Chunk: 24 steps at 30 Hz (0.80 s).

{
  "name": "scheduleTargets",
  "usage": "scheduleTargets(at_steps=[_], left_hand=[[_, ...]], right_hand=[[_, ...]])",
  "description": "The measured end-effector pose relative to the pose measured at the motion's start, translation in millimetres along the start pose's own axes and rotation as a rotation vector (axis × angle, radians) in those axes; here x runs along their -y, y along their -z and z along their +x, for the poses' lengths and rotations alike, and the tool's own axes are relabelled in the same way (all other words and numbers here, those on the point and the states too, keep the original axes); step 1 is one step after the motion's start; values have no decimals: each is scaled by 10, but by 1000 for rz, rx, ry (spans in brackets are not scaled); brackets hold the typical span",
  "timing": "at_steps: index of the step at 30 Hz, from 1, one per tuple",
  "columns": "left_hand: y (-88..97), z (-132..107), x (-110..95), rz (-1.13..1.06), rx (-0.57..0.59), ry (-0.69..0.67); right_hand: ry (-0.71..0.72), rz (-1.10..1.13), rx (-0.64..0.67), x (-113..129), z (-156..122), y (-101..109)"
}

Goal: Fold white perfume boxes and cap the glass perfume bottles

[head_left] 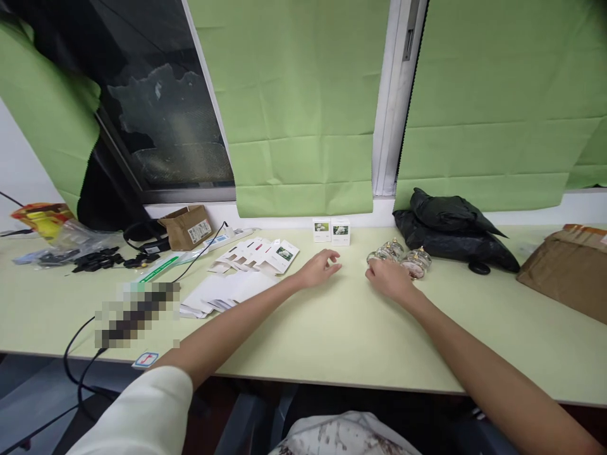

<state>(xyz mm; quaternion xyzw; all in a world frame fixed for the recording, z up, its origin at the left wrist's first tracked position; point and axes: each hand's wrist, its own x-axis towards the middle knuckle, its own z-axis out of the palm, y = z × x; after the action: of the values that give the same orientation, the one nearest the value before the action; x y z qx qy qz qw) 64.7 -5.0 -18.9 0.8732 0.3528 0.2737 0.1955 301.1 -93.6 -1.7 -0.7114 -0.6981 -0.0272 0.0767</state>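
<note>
- Left hand: bare, nothing held; fingers loosely bent with a gap to the thumb, above the middle of the worktop, right of the flat cartons.
- Right hand: fingers curled in at the jars; grip or mere touch impossible to tell, fingertips hidden.
- Glass jars, gold-topped: clustered toward the back edge, right of centre; probably grouped for easy reach and against tipping.
- Two small white boxes, flower-printed: upright side by side near the back edge, apparently made up and stood clear of the hands.
- Flat cartons: fanned in overlapping rows, left of centre, likely for picking up singly.
- Black bag: beside the jars at the back edge, seemingly pushed aside.
- Brown carton: toward the right end, well apart from the hands.
</note>
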Motion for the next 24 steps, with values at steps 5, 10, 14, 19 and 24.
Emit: scheduleTargets(at_steps=[5, 10, 14, 19, 24], left_hand=[[51, 882, -16, 652, -173, -102], [-85, 1230, 0, 739, -209, -64], [-217, 1239, 22, 809, -228, -34], [-219, 1170, -34, 835, -226, -18], [-71, 1049, -140, 792, -164, 15]], right_hand=[[68, 27, 39, 97, -31, -85], [98, 10, 8, 111, -33, -110], [100, 11, 10, 105, -23, -126], [114, 10, -10, 92, -28, -175], [140, 45, -25, 85, -28, -213]])
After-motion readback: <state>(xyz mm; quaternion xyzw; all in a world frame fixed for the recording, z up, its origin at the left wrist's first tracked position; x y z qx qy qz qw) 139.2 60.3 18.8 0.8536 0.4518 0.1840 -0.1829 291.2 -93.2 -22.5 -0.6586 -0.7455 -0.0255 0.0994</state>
